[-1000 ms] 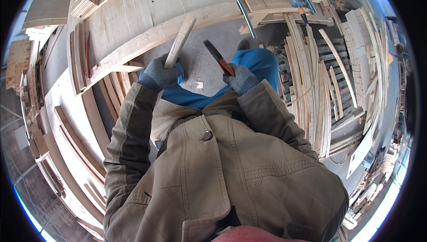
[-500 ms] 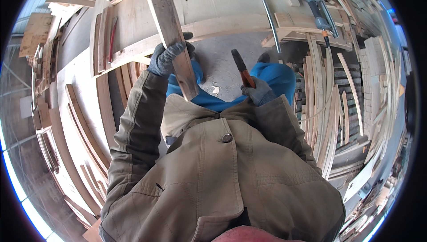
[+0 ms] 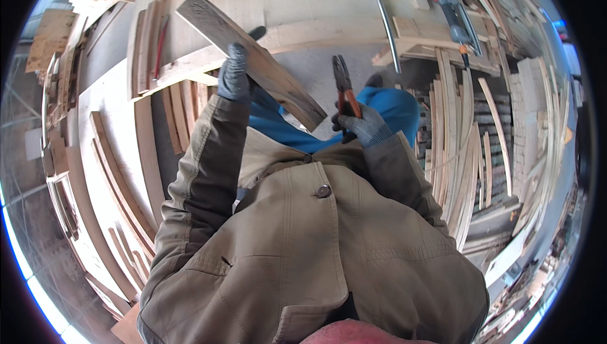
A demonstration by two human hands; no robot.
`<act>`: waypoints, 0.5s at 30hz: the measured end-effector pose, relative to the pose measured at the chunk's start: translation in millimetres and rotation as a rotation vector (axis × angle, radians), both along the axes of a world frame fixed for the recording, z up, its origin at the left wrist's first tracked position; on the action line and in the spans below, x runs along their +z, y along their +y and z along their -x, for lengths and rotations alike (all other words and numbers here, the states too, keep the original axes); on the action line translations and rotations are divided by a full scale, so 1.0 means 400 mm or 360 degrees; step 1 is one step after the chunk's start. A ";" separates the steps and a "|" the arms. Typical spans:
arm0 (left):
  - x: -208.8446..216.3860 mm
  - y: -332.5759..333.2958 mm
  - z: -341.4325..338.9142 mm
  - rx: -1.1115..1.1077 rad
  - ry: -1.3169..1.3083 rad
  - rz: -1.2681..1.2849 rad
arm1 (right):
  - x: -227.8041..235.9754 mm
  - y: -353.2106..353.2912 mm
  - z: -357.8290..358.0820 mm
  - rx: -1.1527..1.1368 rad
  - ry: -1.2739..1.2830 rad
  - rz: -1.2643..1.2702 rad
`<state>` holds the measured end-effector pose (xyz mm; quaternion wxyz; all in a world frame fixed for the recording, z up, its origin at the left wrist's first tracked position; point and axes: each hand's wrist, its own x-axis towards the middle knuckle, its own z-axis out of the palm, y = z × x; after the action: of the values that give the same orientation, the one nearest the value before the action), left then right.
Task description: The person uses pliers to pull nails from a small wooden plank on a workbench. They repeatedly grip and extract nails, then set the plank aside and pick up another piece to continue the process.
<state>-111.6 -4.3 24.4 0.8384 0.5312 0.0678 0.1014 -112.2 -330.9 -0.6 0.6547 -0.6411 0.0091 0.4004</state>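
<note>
Daylight-like brightness fills the scene, washing out the pale panel (image 3: 109, 113) at left, while the floor (image 3: 310, 69) beyond the counter (image 3: 294, 10) edge falls into soft grey shade. Blue-fringed white glare burns along the lower rim. The plank (image 3: 264, 67) and pliers (image 3: 344, 85) look fairly clear; toward the black-cornered fisheye border, wood strips (image 3: 496, 132) bow and detail smears.

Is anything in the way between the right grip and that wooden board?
Nothing visible stands between them. The right grip holds pliers, and the board is in the left grip; through the gap, I see the grey floor.
</note>
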 end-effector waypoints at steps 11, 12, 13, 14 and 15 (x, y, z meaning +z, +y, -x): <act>-0.066 -0.025 0.027 0.0236 0.0245 0.0437 | -0.026 0.007 -0.004 -0.0305 0.0091 -0.0236; -0.076 -0.023 0.023 0.0265 0.0280 0.0479 | -0.026 0.002 -0.003 -0.0369 0.0125 -0.0365; -0.087 -0.025 0.024 0.0280 0.0301 0.0516 | -0.027 0.002 -0.003 -0.0384 0.0099 -0.0439; -0.097 -0.026 0.024 0.0294 0.0320 0.0554 | -0.026 0.001 -0.007 -0.0406 0.0099 -0.0485; -0.107 -0.027 0.024 0.0303 0.0333 0.0602 | -0.025 -0.001 -0.009 -0.0443 0.0108 -0.0511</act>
<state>-121.4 -14.9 -18.4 0.8981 0.3634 0.2219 0.1100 -108.7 -331.1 -10.7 0.7968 -0.5072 0.0556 0.3237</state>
